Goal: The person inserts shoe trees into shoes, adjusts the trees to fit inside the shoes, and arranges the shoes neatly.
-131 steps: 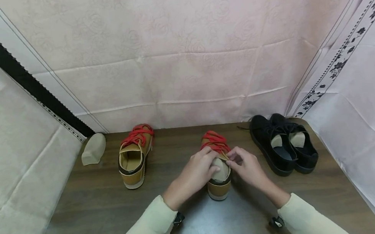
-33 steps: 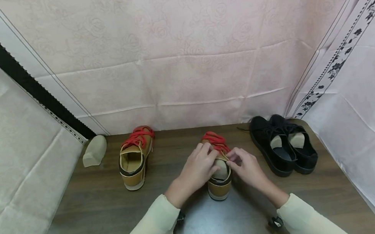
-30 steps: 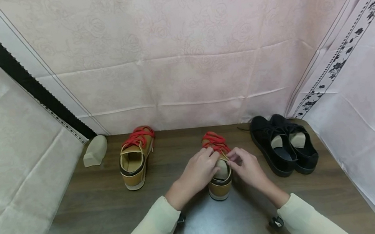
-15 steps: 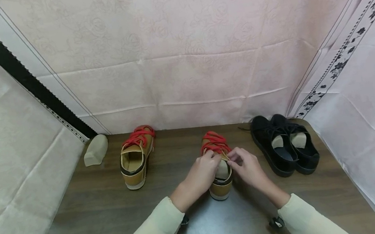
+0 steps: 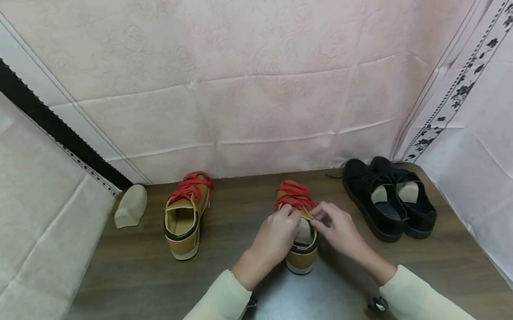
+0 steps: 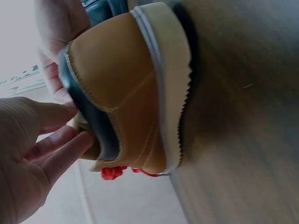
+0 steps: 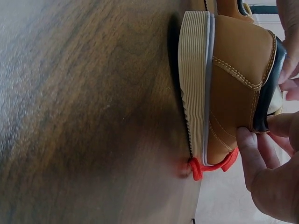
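Note:
A tan low shoe (image 5: 302,261) with red laces (image 5: 293,194) stands upright on the floor, heel toward me. An off-white shoe shaper (image 5: 303,233) sits inside its opening. My left hand (image 5: 272,240) is at the front left of the opening, thumb and fingertips pinching near the tongue; the left wrist view shows these fingers (image 6: 70,147) dipping past the dark collar. My right hand (image 5: 340,228) pinches the right edge of the opening below the laces. In the right wrist view, one finger (image 7: 247,144) presses the outside and the thumb lies over the edge.
A matching tan shoe (image 5: 183,245) stands to the left, its opening showing no shaper. A loose off-white shaper (image 5: 131,206) lies in the left corner. Black shoes (image 5: 387,203) stand side by side at the right, pale insoles visible. White patterned cloth (image 5: 250,102) walls the wooden floor (image 5: 159,303).
My left hand has moved slightly right and closer in over the tongue, its fingers drawn together. The right hand keeps its hold on the edge. The shoes stay in place.

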`<state>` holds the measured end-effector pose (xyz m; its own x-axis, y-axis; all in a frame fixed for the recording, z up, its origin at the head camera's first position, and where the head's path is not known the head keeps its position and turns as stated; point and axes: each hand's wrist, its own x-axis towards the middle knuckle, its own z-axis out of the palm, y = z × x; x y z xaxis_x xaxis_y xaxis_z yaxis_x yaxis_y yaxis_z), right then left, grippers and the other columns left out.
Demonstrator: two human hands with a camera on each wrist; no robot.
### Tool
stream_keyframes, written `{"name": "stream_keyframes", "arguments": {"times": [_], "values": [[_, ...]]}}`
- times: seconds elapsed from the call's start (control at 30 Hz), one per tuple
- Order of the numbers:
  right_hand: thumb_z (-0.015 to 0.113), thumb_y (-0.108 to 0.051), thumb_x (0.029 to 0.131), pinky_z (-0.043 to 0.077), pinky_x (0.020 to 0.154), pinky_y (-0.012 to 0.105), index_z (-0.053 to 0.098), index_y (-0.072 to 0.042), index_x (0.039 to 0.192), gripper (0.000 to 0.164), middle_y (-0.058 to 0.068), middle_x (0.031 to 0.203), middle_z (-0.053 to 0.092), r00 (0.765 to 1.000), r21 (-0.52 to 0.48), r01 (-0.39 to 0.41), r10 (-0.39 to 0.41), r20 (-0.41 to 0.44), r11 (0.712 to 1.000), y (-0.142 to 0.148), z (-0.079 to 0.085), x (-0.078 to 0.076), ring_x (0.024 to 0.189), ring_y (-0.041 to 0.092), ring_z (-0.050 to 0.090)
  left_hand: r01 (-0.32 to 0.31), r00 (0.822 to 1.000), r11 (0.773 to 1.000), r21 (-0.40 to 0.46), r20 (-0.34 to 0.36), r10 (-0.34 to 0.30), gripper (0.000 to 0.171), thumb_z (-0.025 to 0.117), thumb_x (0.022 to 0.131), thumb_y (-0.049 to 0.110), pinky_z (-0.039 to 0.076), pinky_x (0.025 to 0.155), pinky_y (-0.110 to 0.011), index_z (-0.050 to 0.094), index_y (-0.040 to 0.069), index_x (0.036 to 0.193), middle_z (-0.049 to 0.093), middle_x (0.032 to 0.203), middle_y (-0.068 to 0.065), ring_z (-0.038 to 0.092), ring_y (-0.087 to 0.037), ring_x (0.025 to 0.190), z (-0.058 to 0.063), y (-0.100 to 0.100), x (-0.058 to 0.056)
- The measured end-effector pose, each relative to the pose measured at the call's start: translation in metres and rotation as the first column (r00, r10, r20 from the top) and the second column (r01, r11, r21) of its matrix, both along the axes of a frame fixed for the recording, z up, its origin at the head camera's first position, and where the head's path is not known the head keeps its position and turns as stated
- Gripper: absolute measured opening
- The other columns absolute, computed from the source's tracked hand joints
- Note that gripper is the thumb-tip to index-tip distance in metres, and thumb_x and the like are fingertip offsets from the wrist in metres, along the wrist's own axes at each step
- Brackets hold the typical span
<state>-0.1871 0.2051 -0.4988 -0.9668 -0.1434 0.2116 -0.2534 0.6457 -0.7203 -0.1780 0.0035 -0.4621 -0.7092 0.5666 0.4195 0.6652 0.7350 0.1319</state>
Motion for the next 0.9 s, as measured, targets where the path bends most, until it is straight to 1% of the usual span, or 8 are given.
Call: {"name": "stream_keyframes", "arguments": {"times": [0.17, 0.27, 0.37, 0.43, 0.53, 0.7, 0.8, 0.9], "values": [[0.077, -0.008, 0.093, 0.058, 0.078, 0.035, 0.068, -0.015, 0.104, 0.015, 0.001, 0.093, 0.067, 1.0, 0.004, -0.005, 0.005, -0.011, 1.0, 0.0, 0.0, 0.0, 0.084, 0.013, 0.065, -0.003, 0.992, 1.0, 0.028, -0.126, 0.006, 0.019, 0.082, 0.089, 0.019, 0.061, 0.066, -0.028, 0.072, 0.011, 0.104, 0.067, 0.098, -0.004, 0.068, -0.016, 0.084, 0.01, -0.002, -0.003], [0.077, -0.008, 0.093, 0.058, 0.079, 0.036, 0.068, -0.014, 0.104, 0.015, 0.001, 0.093, 0.067, 1.0, 0.005, -0.008, 0.008, -0.023, 1.0, 0.0, 0.0, 0.0, 0.084, 0.013, 0.066, -0.009, 0.987, 1.0, 0.012, -0.158, 0.011, 0.026, 0.085, 0.086, 0.024, 0.061, 0.073, -0.03, 0.073, 0.012, 0.105, 0.069, 0.102, -0.003, 0.064, -0.018, 0.092, 0.013, -0.004, -0.007], [0.077, -0.008, 0.093, 0.058, 0.079, 0.036, 0.068, -0.014, 0.103, 0.015, 0.001, 0.093, 0.067, 1.0, 0.012, -0.008, 0.009, -0.029, 1.0, 0.0, -0.001, -0.001, 0.084, 0.013, 0.066, -0.008, 0.992, 1.0, -0.019, -0.128, 0.006, 0.034, 0.088, 0.084, 0.03, 0.059, 0.084, -0.032, 0.074, 0.013, 0.111, 0.07, 0.108, -0.003, 0.061, -0.02, 0.097, 0.013, -0.005, -0.012], [0.077, -0.008, 0.093, 0.058, 0.078, 0.035, 0.068, -0.014, 0.103, 0.015, 0.001, 0.093, 0.067, 1.0, 0.013, -0.008, 0.008, -0.028, 1.0, 0.0, -0.001, -0.001, 0.084, 0.013, 0.065, -0.003, 0.995, 0.999, -0.034, -0.095, 0.0, 0.038, 0.088, 0.083, 0.032, 0.056, 0.088, -0.033, 0.074, 0.014, 0.113, 0.069, 0.111, -0.003, 0.06, -0.02, 0.099, 0.011, -0.006, -0.016], [0.077, -0.008, 0.093, 0.058, 0.078, 0.035, 0.068, -0.014, 0.103, 0.015, 0.001, 0.093, 0.067, 1.0, 0.015, -0.004, 0.005, -0.021, 1.0, 0.0, -0.001, -0.001, 0.084, 0.013, 0.065, 0.005, 0.999, 0.999, -0.041, -0.05, -0.007, 0.04, 0.088, 0.083, 0.035, 0.056, 0.088, -0.034, 0.074, 0.014, 0.114, 0.068, 0.111, -0.002, 0.059, -0.019, 0.1, 0.007, -0.007, -0.019], [0.077, -0.008, 0.093, 0.058, 0.078, 0.035, 0.068, -0.014, 0.104, 0.015, 0.001, 0.094, 0.067, 1.0, 0.009, -0.008, 0.009, -0.013, 1.0, 0.0, 0.0, -0.001, 0.085, 0.014, 0.066, 0.015, 1.0, 0.999, -0.041, -0.004, -0.015, 0.04, 0.088, 0.082, 0.037, 0.054, 0.09, -0.032, 0.074, 0.015, 0.112, 0.065, 0.11, -0.001, 0.058, -0.018, 0.1, 0.002, -0.009, -0.024], [0.076, -0.009, 0.094, 0.058, 0.078, 0.036, 0.068, -0.014, 0.104, 0.015, 0.001, 0.094, 0.067, 1.0, 0.005, -0.008, 0.008, -0.006, 1.0, 0.0, 0.001, 0.0, 0.084, 0.014, 0.066, 0.021, 1.0, 0.999, -0.045, 0.015, -0.021, 0.039, 0.088, 0.082, 0.037, 0.054, 0.09, -0.032, 0.074, 0.015, 0.111, 0.065, 0.11, -0.001, 0.057, -0.018, 0.1, 0.001, -0.009, -0.025], [0.076, -0.009, 0.094, 0.058, 0.078, 0.037, 0.068, -0.015, 0.104, 0.014, 0.001, 0.093, 0.067, 1.0, 0.004, -0.006, 0.006, -0.004, 1.0, 0.0, 0.001, 0.0, 0.084, 0.014, 0.066, 0.027, 1.0, 0.997, -0.067, 0.014, -0.026, 0.038, 0.086, 0.084, 0.037, 0.054, 0.088, -0.032, 0.073, 0.015, 0.112, 0.064, 0.112, -0.001, 0.057, -0.019, 0.101, -0.001, -0.008, -0.027]]}}
